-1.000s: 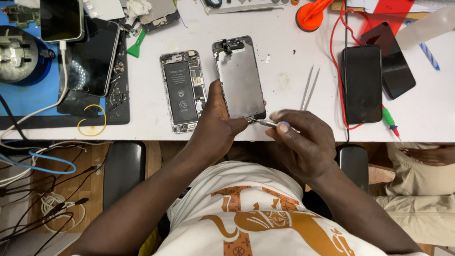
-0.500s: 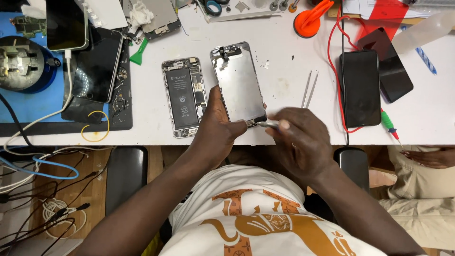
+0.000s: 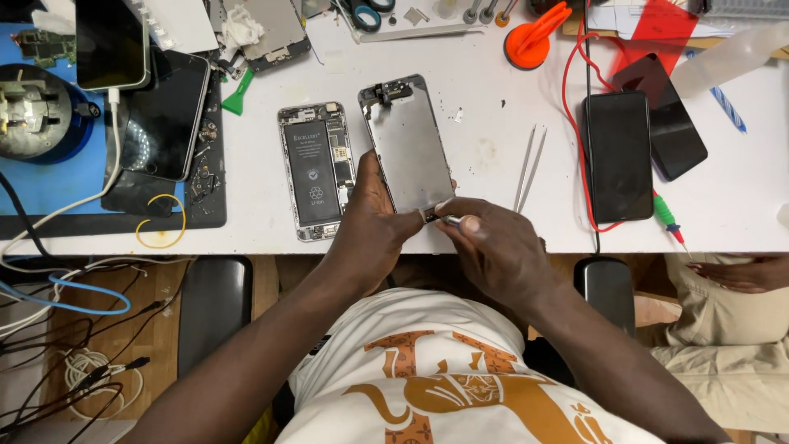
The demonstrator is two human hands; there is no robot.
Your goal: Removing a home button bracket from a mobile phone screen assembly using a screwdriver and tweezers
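At the near edge of the white counter (image 3: 493, 107), both hands work close together on a detached phone screen panel (image 3: 408, 144). The left hand (image 3: 374, 218) holds the panel at its lower left side; the thumb lies on the metal back and the other fingers are curled under it, so they pinch the panel. The right hand (image 3: 493, 247) touches the lower end of the panel and its fingers are pressed together around a small metal tool (image 3: 450, 220), which I think is a screwdriver; its tip meets the bottom edge of the panel.

Just beside the left hand lies an opened phone body (image 3: 316, 168) with the dark battery visible. To the right of the panel, a pair of tweezers (image 3: 528, 164) lies flat, apart from the hands. More to the right edge there are two dark phones (image 3: 620, 152) and a red cable (image 3: 575, 123) that curves around them.

Near the far edge stands an orange suction cup (image 3: 534, 37). At the left side, a black mat (image 3: 209, 205) carries another dark phone (image 3: 164, 115) and a green plastic pick (image 3: 238, 97).
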